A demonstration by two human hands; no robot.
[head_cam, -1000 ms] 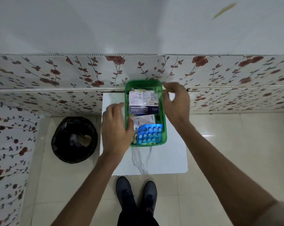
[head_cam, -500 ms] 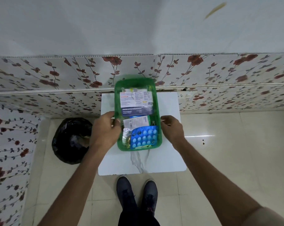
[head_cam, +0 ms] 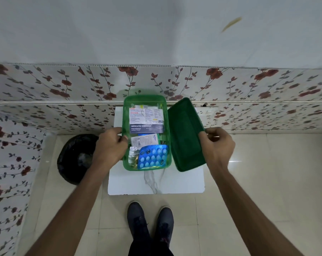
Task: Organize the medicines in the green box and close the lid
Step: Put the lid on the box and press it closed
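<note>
A green box (head_cam: pixel 145 97) stands open on a small white table (head_cam: pixel 156 182). Inside lie a dressings pack (head_cam: pixel 146 120), a white sachet (head_cam: pixel 145 140), a blue blister strip (head_cam: pixel 153 158) and a silver strip (head_cam: pixel 132 154). My left hand (head_cam: pixel 110 146) grips the box's left wall. The dark green lid (head_cam: pixel 186 134) is tilted just right of the box, its hollow side facing up. My right hand (head_cam: pixel 216 145) holds the lid by its right edge.
A black-lined waste bin (head_cam: pixel 77 159) sits on the floor left of the table. A flowered wall panel (head_cam: pixel 64 84) runs behind the table. My two dark shoes (head_cam: pixel 150 220) stand on beige tiles at the table's near edge.
My right hand has picked up the green lid and brought it beside the box's right side. My left hand stays on the box's left wall; the box sits slightly further left than a second ago.
</note>
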